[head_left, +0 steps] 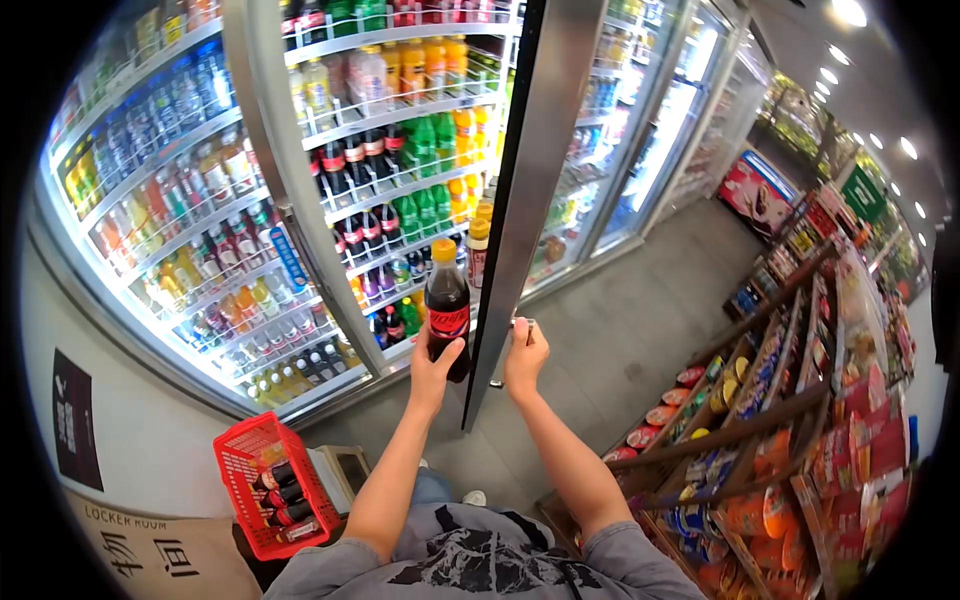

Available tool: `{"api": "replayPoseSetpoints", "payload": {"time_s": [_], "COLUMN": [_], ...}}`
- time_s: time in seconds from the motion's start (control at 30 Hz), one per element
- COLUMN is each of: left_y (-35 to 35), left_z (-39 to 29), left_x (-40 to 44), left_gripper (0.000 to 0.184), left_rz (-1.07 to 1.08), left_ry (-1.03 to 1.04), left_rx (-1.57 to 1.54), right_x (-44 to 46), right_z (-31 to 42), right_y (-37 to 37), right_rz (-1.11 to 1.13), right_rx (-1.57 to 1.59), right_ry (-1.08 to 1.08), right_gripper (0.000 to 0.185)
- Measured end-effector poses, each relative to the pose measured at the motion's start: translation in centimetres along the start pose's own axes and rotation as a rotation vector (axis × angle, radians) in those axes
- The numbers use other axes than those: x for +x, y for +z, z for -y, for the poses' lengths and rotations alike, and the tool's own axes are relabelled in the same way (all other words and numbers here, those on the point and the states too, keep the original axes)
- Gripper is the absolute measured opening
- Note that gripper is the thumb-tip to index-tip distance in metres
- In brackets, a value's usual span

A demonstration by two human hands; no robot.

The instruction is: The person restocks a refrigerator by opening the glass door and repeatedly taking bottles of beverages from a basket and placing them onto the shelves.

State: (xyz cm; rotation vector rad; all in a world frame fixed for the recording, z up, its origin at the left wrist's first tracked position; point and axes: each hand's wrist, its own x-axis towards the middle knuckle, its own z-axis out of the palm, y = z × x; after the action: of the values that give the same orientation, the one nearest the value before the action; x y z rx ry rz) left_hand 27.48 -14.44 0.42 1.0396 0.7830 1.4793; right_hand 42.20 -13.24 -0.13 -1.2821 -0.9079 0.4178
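Note:
A dark cola bottle with a red label and yellow cap (pixel 447 310) is upright in my left hand (pixel 436 365), whose fingers wrap round its lower part. My right hand (pixel 525 358) is closed round the handle of the open cooler door (pixel 510 200), to the right of the bottle. Behind the bottle, the lit cooler shelves (pixel 400 110) hold rows of dark, green, orange and yellow drinks. A red basket (pixel 230 470) at the lower left contains several dark bottles (pixel 285 497).
Another glass-fronted cooler (pixel 185 190) full of bottles stands on the left. Snack shelves (pixel 740 450) fill the right side, with grey floor (pixel 620 300) between them and the coolers. A red chest (pixel 757 190) is at the far end.

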Motion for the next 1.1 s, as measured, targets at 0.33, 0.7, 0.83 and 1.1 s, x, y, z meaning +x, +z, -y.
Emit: {"api": "replayPoseSetpoints", "payload": {"time_s": [0.33,0.7,0.83,1.1], "left_y": [11.9,12.4,7.5,-4.5], "left_z": [2.9,6.1,6.4,5.3], "left_x": [-0.3,3.8,9.2,22.8], "left_gripper": [0.056,0.043,0.044,0.044], "left_rz": [0.276,0.268,0.21,0.11], "left_ry": [-0.143,-0.204,-0.262,-0.134], "left_rx": [-0.06,-0.143,-0.166,0.052], "right_x": [4.8,4.9,7.6,12.2], "right_z": [-0.2,-1.7,-4.8,-8.5], "right_y": [-12.2,-6.9,-0.1,17.8], "right_rz": [-0.435,0.069,0.167,0.396], "right_rx": [0.124,0.075,0.158,0.167], "right_ry": [-0.068,-0.133,-0.044,-0.034], "right_gripper": [0.029,0.038,0.037,0.039]}}
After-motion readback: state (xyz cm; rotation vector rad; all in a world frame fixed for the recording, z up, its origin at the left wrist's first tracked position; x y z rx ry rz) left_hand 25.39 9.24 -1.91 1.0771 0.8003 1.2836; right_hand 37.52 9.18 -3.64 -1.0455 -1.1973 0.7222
